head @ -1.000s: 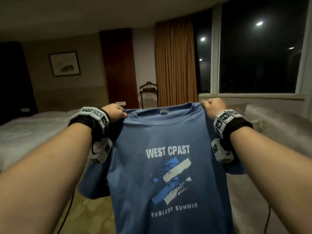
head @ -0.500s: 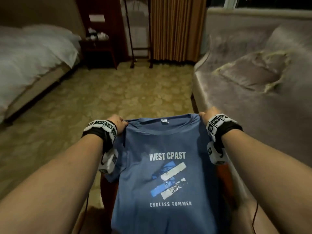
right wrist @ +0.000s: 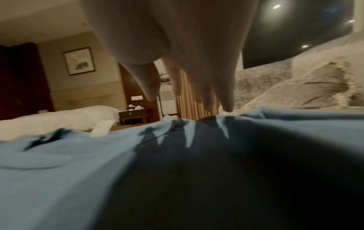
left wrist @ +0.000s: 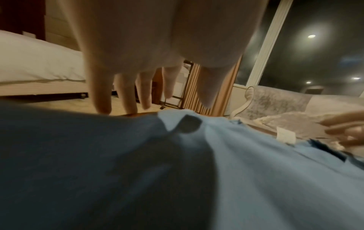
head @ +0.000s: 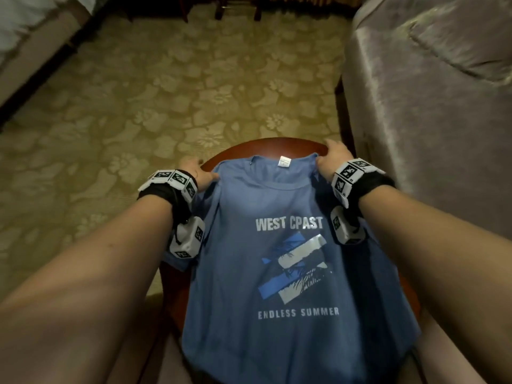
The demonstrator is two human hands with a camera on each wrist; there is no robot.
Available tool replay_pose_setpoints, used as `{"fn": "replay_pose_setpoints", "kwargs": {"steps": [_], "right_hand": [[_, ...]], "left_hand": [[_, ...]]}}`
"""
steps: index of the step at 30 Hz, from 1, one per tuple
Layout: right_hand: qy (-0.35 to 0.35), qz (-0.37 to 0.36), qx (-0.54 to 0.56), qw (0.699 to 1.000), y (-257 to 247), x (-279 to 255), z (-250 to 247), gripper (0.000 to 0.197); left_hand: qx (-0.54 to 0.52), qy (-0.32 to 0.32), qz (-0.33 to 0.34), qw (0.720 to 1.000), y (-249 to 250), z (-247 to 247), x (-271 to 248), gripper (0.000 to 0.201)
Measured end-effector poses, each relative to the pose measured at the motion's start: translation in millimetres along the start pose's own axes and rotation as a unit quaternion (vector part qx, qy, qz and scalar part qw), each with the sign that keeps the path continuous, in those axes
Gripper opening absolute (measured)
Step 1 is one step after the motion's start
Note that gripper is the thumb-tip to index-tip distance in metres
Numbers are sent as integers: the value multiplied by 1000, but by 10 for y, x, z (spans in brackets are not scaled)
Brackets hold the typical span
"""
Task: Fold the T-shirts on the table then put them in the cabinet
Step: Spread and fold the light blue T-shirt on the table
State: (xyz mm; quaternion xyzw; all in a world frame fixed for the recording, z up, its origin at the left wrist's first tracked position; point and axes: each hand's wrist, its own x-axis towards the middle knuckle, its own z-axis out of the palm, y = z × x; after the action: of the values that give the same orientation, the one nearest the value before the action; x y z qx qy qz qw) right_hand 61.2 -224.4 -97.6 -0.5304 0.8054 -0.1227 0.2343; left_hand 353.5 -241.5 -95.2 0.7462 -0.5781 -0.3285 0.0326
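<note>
A blue T-shirt (head: 277, 245) printed "WEST CPAST / ENDLESS SUMMER" lies face up on a round dark-red wooden table (head: 277, 146), its hem hanging off the near edge. My left hand (head: 195, 174) is at the shirt's left shoulder and my right hand (head: 333, 159) at its right shoulder. In the left wrist view the fingers (left wrist: 126, 96) are straight, tips down at the table edge just past the cloth (left wrist: 256, 171). The right wrist view shows straight fingers (right wrist: 226, 96) with tips touching the shirt (right wrist: 78, 171). Neither hand pinches the fabric.
A grey velvet sofa (head: 429, 106) with a cushion (head: 465, 37) stands close on the right of the table. A bed with white bedding (head: 27, 37) is at the far left. Patterned carpet (head: 166, 92) lies beyond the table. A nightstand (right wrist: 133, 115) stands by the curtain.
The shirt was held up in the air by both shoulders, then lowered and laid flat on the table. Both hands have let go of it, fingers now straight.
</note>
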Motion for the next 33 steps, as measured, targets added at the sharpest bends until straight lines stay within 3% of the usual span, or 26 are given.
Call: {"fn": "replay_pose_setpoints", "kwargs": {"steps": [4, 6, 8, 11, 14, 22, 27, 31, 33], "right_hand": [[-12, -103, -74, 992, -383, -287, 205, 34], [-58, -150, -127, 979, -589, -486, 339, 27], [-130, -168, -182, 960, -745, -676, 527, 36], [-213, -132, -283, 926, -819, -864, 772, 81], [-229, -113, -320, 912, -793, -922, 793, 111], [-239, -85, -357, 899, -836, -869, 840, 118], [-238, -79, -377, 892, -882, -876, 829, 119], [-242, -74, -379, 890, -918, -881, 834, 121], [-240, -74, -380, 890, -926, -883, 833, 122]], "left_hand": [[36, -13, -27, 999, -310, -31, -169, 73], [77, -14, -31, 996, -421, -55, -257, 66], [117, -32, -33, 992, -513, -58, -339, 54], [119, -39, -24, 992, -637, -83, -402, 37], [58, 19, -26, 998, -724, -164, -378, 32], [4, 46, -28, 999, -943, -262, -218, 39], [-73, 38, -31, 996, -1043, -326, -151, 65], [-73, 134, 26, 988, -1120, -400, -191, 38], [-58, 91, 33, 994, -1115, -404, -291, 47]]}}
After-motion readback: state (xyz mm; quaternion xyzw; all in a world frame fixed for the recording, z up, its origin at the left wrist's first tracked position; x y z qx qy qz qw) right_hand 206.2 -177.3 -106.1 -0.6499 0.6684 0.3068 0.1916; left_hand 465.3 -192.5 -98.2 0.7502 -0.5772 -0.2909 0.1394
